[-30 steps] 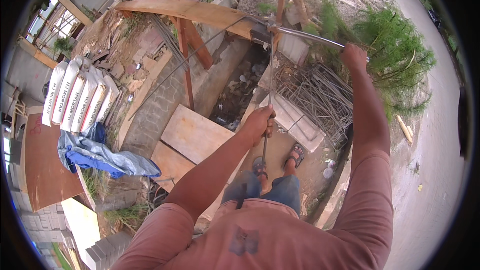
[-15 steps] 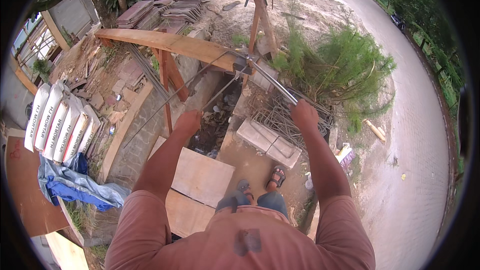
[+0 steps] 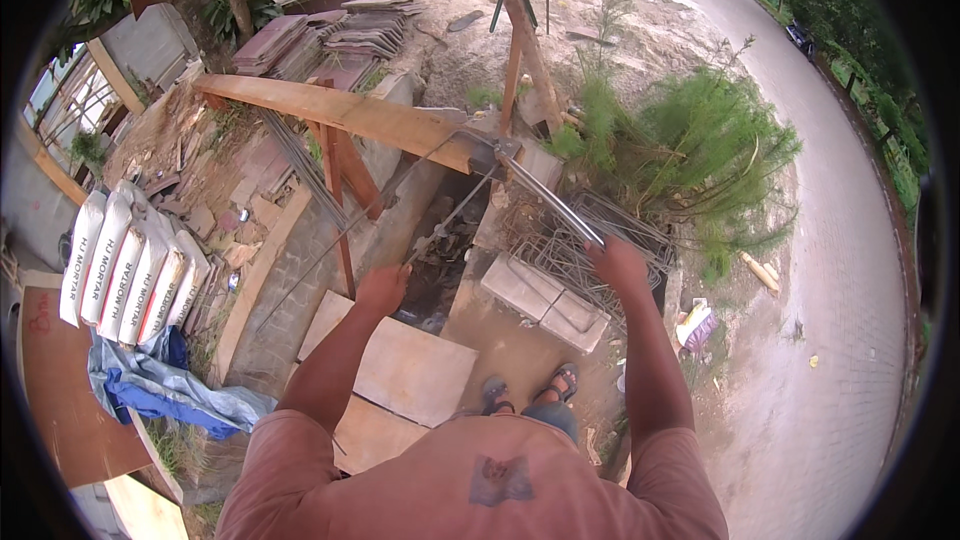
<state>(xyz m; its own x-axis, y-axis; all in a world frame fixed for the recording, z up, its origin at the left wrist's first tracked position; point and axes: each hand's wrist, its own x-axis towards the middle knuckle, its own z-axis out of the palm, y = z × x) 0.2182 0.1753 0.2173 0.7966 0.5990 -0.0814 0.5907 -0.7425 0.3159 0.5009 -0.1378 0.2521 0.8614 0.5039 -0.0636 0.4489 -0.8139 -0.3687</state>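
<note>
My right hand [image 3: 616, 262] is closed around the near end of a shiny metal pipe [image 3: 550, 198]. The pipe slants up and left to a small metal plate [image 3: 488, 152] at the near end of a wooden beam [image 3: 340, 112]. My left hand [image 3: 383, 290] closes on the near end of a thin steel rod [image 3: 450, 218], which runs up to the same plate. Another thin length of rod [image 3: 330, 260] stretches from the beam's end down to the left; whether both lengths are one bent piece I cannot tell.
Below the pipe lies a heap of bent steel rods [image 3: 590, 240] beside a concrete block [image 3: 545, 300]. A debris-filled trench [image 3: 440, 240] runs under the beam. Flat boards [image 3: 410, 360] lie near my feet. White bags [image 3: 130, 265] are stacked at left; a leafy bush [image 3: 700, 150] stands at right.
My left hand has come slightly closer to me along with the rod end. My right hand sits lower in view, still on the pipe. The whole view has shifted a little.
</note>
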